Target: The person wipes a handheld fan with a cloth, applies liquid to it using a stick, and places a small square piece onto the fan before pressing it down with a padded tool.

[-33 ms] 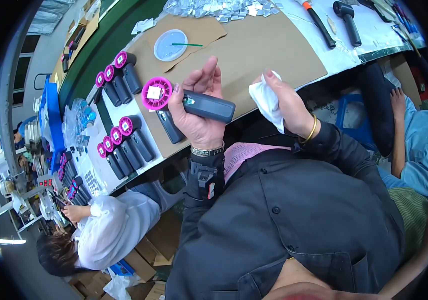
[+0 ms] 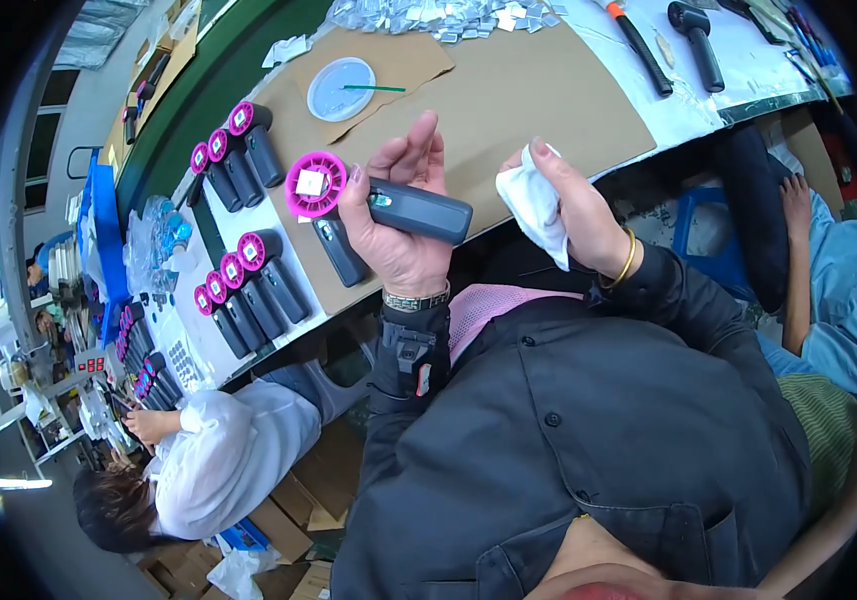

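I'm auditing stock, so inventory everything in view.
Held device: one, grey and pink, left hand
Cloth: one, white, right hand
Near devices: four, same colours, left
Far devices: three, same colours, beyond those
Covered device: one, grey, behind left hand
Dish: one, pale, on cardboard
Stick: one, green, over dish
Small pieces: uncounted, silvery, top edge
Tool: one, black and orange, upper right
Handheld device: one, grey, beside tool
Co-workers: at least two, white and blue clothing, sides
Far left: too cluttered to count
Own sleeves: two, dark, below hands

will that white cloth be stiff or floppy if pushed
The white cloth is probably floppy: it bends in soft folds against the right hand. It seems thin, so likely light, and its loose lower end would probably crumple.
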Demonstrator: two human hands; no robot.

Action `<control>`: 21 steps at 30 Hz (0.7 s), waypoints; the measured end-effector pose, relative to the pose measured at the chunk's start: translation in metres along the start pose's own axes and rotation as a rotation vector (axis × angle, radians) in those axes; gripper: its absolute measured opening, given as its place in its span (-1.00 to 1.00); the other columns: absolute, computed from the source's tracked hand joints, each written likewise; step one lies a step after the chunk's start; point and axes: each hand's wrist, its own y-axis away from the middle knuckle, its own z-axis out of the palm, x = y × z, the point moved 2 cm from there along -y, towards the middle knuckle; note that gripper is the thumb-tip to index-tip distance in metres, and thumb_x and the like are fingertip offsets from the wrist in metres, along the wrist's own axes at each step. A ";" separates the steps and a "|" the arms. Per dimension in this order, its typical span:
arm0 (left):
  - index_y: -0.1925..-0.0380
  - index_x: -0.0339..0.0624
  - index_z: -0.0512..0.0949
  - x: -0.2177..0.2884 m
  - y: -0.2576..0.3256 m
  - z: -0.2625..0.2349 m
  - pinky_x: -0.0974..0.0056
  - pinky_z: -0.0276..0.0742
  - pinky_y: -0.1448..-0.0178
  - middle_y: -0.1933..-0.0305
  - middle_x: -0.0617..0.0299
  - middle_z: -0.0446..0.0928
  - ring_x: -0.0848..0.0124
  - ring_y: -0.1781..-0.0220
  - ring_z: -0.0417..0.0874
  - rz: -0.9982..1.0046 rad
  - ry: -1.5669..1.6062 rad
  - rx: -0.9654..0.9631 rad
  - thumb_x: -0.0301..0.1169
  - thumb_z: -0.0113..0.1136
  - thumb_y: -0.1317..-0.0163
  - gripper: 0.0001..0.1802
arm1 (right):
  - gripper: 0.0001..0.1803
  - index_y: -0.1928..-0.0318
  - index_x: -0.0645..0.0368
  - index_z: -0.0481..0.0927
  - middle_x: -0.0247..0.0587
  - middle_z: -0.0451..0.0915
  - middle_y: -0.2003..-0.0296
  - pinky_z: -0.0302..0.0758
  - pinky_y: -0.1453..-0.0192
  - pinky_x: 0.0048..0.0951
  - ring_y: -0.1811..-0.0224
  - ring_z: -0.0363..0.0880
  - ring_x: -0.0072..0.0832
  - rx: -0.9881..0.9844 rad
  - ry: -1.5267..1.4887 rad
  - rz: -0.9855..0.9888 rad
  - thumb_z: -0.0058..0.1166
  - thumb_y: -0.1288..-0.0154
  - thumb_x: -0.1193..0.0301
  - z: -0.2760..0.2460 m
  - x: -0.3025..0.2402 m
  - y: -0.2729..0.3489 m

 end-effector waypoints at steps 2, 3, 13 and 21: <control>0.02 -0.36 0.73 -0.001 0.000 -0.002 -0.09 0.17 -0.72 -0.25 -0.35 0.66 -0.06 -0.51 0.54 -0.009 0.006 0.011 -0.03 0.15 -0.42 -0.46 | -0.56 -0.08 0.19 0.57 -0.42 0.60 0.23 0.47 0.11 -0.56 0.23 0.54 -0.68 -0.082 0.035 -0.136 -0.04 -0.72 0.02 0.009 -0.003 0.004; 0.04 -0.36 0.73 -0.002 0.001 -0.004 -0.08 0.17 -0.72 -0.23 -0.36 0.66 -0.08 -0.51 0.54 -0.007 -0.008 0.020 -0.02 0.13 -0.43 -0.45 | -0.55 -0.10 0.18 0.56 -0.42 0.59 0.22 0.47 0.10 -0.57 0.22 0.54 -0.69 -0.121 0.053 -0.206 -0.04 -0.72 0.01 0.015 -0.006 0.006; 0.10 -0.35 0.67 -0.016 0.017 0.014 -0.10 0.10 -0.74 -0.12 -0.44 0.69 -0.18 -0.48 0.54 -0.025 -0.272 -0.047 -0.02 -0.07 -0.50 -0.44 | -0.59 -0.26 0.18 0.52 -0.41 0.60 0.09 0.49 0.03 -0.56 0.06 0.54 -0.72 -0.310 0.238 0.012 0.12 -0.67 0.15 0.046 0.011 -0.008; 0.18 -0.30 0.63 -0.006 0.012 0.001 -0.13 0.13 -0.71 0.12 -0.41 0.75 -0.21 -0.40 0.59 -0.062 -0.136 0.006 -0.06 -0.09 -0.48 -0.50 | -0.58 -0.27 0.21 0.54 -0.42 0.63 0.06 0.53 0.01 -0.55 0.06 0.58 -0.69 -0.386 0.118 -0.005 0.16 -0.65 0.18 0.037 0.012 0.003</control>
